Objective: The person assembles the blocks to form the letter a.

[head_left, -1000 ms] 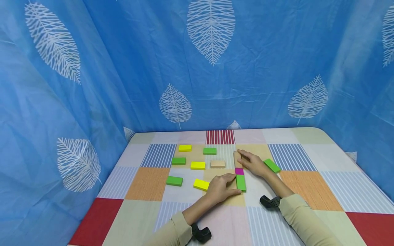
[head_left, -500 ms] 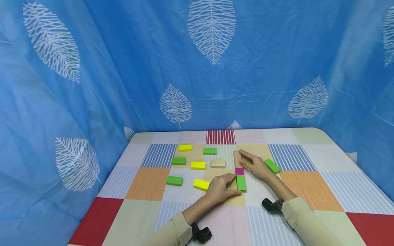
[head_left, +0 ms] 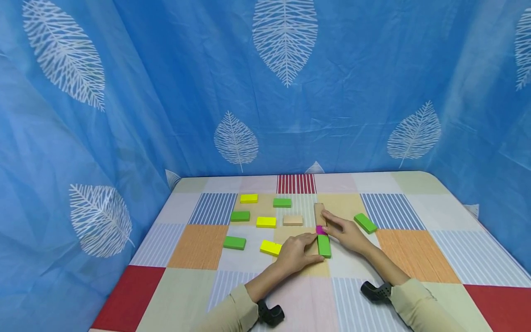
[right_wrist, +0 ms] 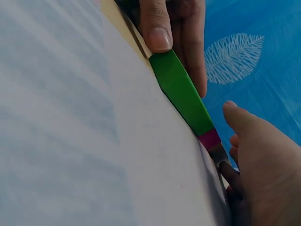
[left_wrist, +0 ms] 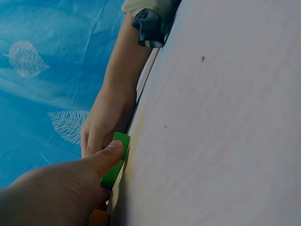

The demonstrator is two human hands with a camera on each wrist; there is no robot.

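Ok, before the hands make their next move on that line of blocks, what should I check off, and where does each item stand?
1. Left hand touches the green block: ok, thumb on its near end.
2. Right hand is at the line: ok, fingers by the magenta block.
3. Green, magenta and wooden block lie end to end in line: ok.
4. Joints are flush, no gaps: cannot tell.
5. Loose green block lies clear of the right hand: ok.
6. Yellow block is clear of the left hand: cannot tell.

Five green blocks (head_left: 324, 246), three yellow blocks (head_left: 266, 222), two wooden blocks (head_left: 292, 220), one magenta block (head_left: 320, 229).
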